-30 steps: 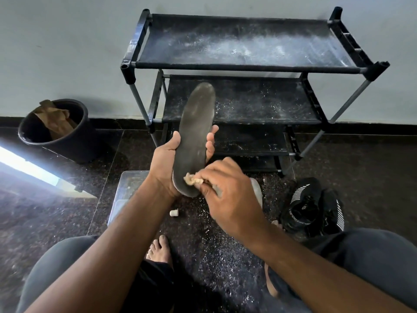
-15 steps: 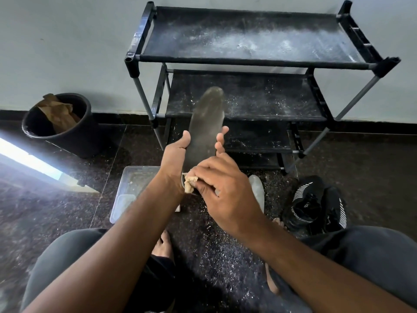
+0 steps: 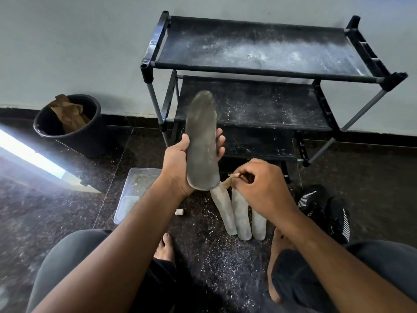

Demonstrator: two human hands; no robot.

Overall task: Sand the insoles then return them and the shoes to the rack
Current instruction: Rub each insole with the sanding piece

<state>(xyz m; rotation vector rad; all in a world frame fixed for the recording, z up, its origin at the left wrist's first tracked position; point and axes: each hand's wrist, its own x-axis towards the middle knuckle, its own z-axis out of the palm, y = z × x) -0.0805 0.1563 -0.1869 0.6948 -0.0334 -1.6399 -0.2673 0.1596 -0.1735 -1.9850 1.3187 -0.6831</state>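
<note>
The left hand [image 3: 178,163] holds a dark insole [image 3: 202,143] upright in front of the rack [image 3: 266,71], thumb on its near edge and fingers [image 3: 220,141] curled round the far edge, heel end low against the palm. The right hand [image 3: 264,190] is just beside the heel, its fingertips pinching a crumpled scrap of sandpaper [image 3: 226,182]; whether the scrap touches the insole cannot be told. Three pale insoles [image 3: 240,213] lie side by side on the dusty floor [image 3: 214,251] below the hands, with black shoes [image 3: 322,211] to their right. The held insole appears thin, light and flexible: gripped by the edges near mid-length it should stay flat under rubbing, whereas the unsupported toe end would likely bend. Its dusted surface may be slippery.
</note>
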